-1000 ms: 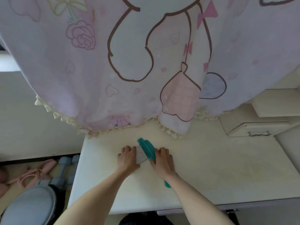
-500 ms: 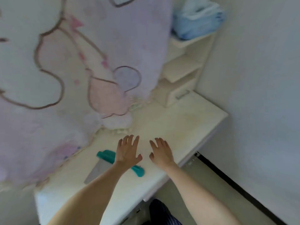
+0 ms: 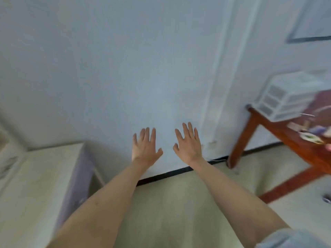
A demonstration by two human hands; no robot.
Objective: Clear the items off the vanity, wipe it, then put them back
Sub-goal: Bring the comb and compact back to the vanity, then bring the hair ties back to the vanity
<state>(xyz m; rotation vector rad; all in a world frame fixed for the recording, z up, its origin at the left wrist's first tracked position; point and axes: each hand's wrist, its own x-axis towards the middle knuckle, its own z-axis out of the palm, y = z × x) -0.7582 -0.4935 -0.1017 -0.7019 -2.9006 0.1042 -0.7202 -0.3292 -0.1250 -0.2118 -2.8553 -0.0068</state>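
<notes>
The cream vanity top point(image 3: 35, 178) lies at the lower left of the head view, with only its right end showing. My left hand point(image 3: 145, 147) and my right hand point(image 3: 188, 143) are both raised in front of the white wall, fingers spread straight, holding nothing. Both are to the right of the vanity, out over the floor. The teal brush and the other vanity items on that top are out of view.
A red-brown wooden table point(image 3: 279, 133) stands at the right, carrying a clear plastic drawer unit point(image 3: 286, 97) and several small blurred items point(image 3: 311, 135). Beige floor point(image 3: 179, 203) runs between the vanity and that table. A black baseboard point(image 3: 166, 173) edges the wall.
My hands let go of the teal brush on the vanity and lifted open. The view has swung right, away from the pink curtain and vanity, toward the wall and wooden table.
</notes>
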